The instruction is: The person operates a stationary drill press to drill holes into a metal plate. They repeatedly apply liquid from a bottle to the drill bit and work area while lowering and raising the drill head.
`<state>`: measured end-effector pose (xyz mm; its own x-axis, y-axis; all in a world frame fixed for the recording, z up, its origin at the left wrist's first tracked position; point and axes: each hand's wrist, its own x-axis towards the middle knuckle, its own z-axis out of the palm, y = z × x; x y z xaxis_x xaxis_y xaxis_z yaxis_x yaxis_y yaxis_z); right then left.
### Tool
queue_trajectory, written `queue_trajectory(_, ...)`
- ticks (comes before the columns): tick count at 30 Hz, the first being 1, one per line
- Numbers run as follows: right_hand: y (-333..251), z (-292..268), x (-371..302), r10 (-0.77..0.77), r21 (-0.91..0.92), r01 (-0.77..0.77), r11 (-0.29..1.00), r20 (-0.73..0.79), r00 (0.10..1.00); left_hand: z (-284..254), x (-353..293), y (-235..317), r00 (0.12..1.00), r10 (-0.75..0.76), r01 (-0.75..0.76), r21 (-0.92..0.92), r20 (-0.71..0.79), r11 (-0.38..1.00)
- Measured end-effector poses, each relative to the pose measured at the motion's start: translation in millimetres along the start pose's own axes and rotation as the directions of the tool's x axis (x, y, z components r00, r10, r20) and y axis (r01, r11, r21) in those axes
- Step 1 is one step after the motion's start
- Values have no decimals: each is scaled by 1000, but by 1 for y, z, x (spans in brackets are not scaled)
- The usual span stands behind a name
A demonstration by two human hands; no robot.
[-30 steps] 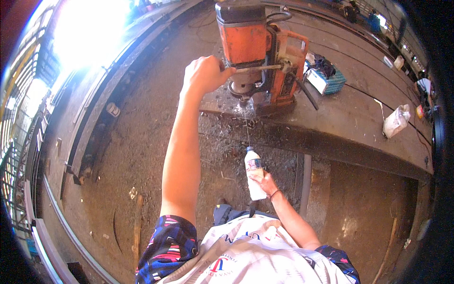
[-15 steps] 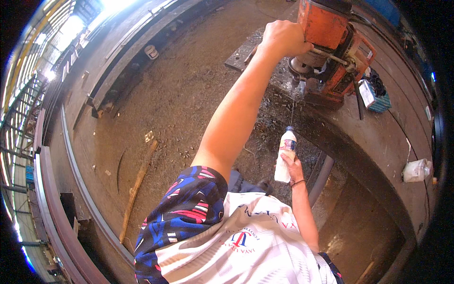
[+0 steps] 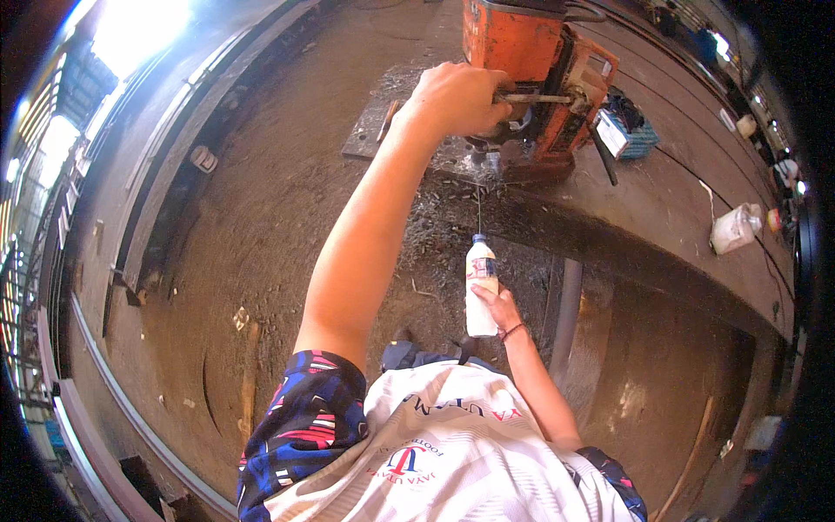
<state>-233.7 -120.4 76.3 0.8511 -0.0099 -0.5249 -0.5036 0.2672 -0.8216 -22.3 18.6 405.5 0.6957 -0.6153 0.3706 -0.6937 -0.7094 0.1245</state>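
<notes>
Because the bottle (image 3: 479, 277) stands with its long axis nearly upright at the centre of the frame, its cap points up toward the foot of the orange drill (image 3: 511, 43) at upper centre, and a thin pale stream (image 3: 479, 209) joins the two. The right hand (image 3: 498, 306) has its grip closed around the bottle's lower half. The left hand (image 3: 459, 100), much nearer the drill, curls over the outer end of a lever (image 3: 539, 98) running sideways across the frame; how tightly its hidden fingers wrap, I cannot tell. The drill rests toward the edge of the dark counter (image 3: 661, 209). As for writing, the bottle carries a printed label too small to make out, and the white shirt (image 3: 452, 444) at lower centre bears dark-blue and red lettering around an emblem.
</notes>
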Motion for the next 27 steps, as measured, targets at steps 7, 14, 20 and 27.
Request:
queue_trajectory(7,10,2,0,-122,-6,122,992,-42,992,5,-7,20,972,218,-203,-161,83,966)
queue_trajectory(14,15,7,-2,-143,-17,143,990,-67,987,12,-1,38,945,280,-248,-186,169,951)
queue_trajectory(20,36,6,4,-125,-31,122,992,-119,985,3,18,60,941,254,-229,-135,221,964)
queue_trajectory(27,35,19,-10,-233,-115,215,970,-175,957,20,29,66,987,154,-148,-96,55,984)
